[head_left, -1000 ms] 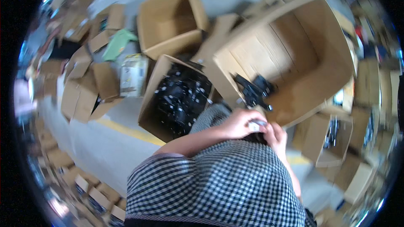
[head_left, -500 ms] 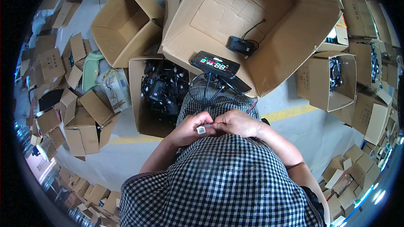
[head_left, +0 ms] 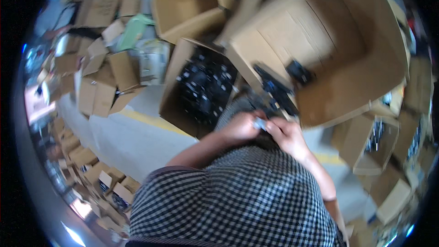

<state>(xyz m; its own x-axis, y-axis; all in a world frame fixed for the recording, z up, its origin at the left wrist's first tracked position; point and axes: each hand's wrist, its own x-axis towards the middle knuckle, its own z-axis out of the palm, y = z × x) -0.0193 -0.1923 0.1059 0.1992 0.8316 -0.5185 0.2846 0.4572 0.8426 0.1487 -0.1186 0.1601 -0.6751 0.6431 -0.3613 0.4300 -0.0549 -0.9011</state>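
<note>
A small white plug connector (head_left: 259, 123) sits between my two hands, in front of my checked apron. My left hand (head_left: 241, 126) is closed on it from one side. From the other side the fingertips of my right hand (head_left: 289, 136) pinch at it; motion blur hides the exact grip. Just beyond the hands, a black display unit (head_left: 273, 86) with dark cables leans at the near edge of a large cardboard box (head_left: 329, 103). Its face looks dark and smeared in this view. Another black unit (head_left: 299, 72) lies inside that box.
Left of my lap stands a carton (head_left: 171, 93) full of black units and cables. Behind it are an open carton (head_left: 183, 4) and a green plastic stool (head_left: 133, 32). More cartons (head_left: 98, 93) crowd the left, and a carton with dark parts (head_left: 377, 144) stands at right.
The whole view has turned and shifted, so boxes and hands appear displaced. The right hand's fingers have come to the white connector. The display's lit digits no longer show.
</note>
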